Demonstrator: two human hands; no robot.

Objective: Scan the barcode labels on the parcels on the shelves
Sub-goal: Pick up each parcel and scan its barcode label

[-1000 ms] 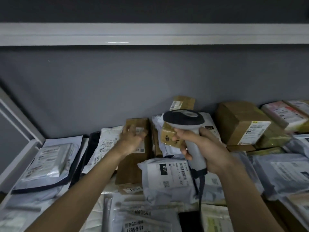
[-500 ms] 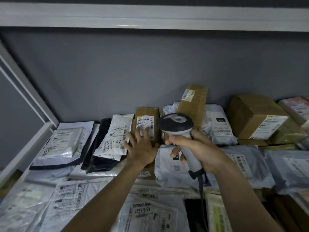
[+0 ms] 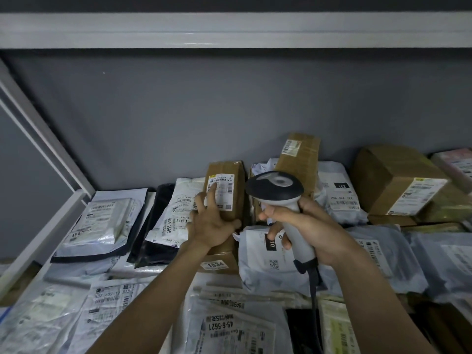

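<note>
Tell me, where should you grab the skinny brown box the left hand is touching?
Probably by its two long sides near the lower end, coming from the front. The brown box leans back, label up; the left hand rests there, keeping the barcode uncovered.

free: above parcels [image 3: 178, 218] | blocked: grey wall [image 3: 229, 111] behind, upper shelf [image 3: 229, 31]

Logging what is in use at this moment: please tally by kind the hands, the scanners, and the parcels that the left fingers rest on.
Hands: 2, the left hand and the right hand
Scanners: 1, the scanner, gripped by the right hand
Parcels under the left fingers: 1, the brown box
Total: 4
</note>
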